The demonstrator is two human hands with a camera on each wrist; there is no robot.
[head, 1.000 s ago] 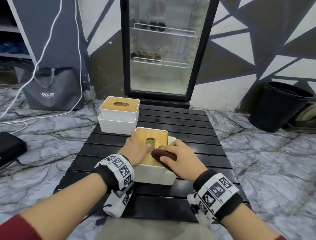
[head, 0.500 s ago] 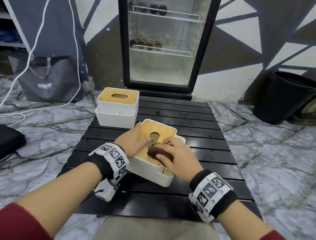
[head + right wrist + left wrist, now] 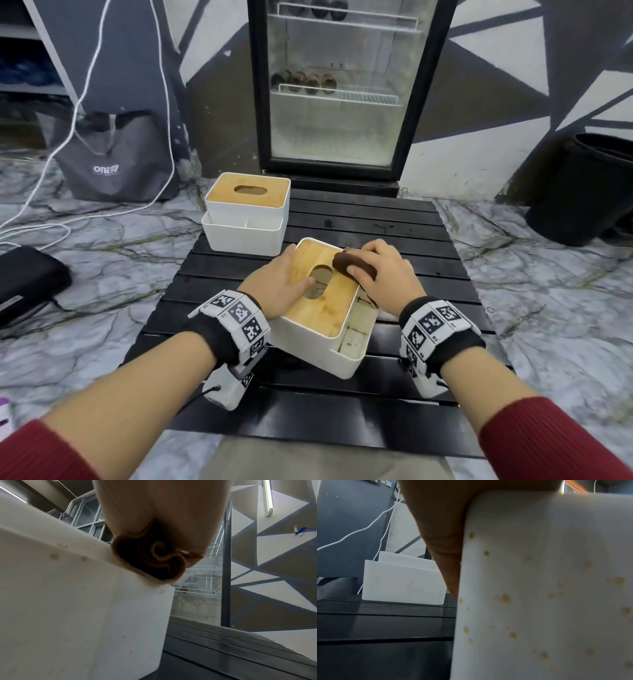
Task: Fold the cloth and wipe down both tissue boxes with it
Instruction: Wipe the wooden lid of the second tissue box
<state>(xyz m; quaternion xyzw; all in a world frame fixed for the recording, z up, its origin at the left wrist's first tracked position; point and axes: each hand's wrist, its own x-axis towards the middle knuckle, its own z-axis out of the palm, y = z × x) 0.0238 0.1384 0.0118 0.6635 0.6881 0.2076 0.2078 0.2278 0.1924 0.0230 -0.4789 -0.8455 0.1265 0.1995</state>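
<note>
The near tissue box, white with a wooden lid and an oval slot, sits turned at an angle on the black slatted table. My left hand lies over its left edge, thumb at the slot, fingers down the speckled white side. My right hand grips the folded dark brown cloth against the lid's far right part; the cloth's rolled end rests on the box rim. The second tissue box stands at the table's far left, untouched.
A glass-door fridge stands behind the table. A grey tote bag and white cables lie at the left, a black case on the marble floor, and a black bin at the right.
The near box has turned further counter-clockwise under my left hand. My right hand has slid the cloth from the lid's near right edge toward its far right part.
</note>
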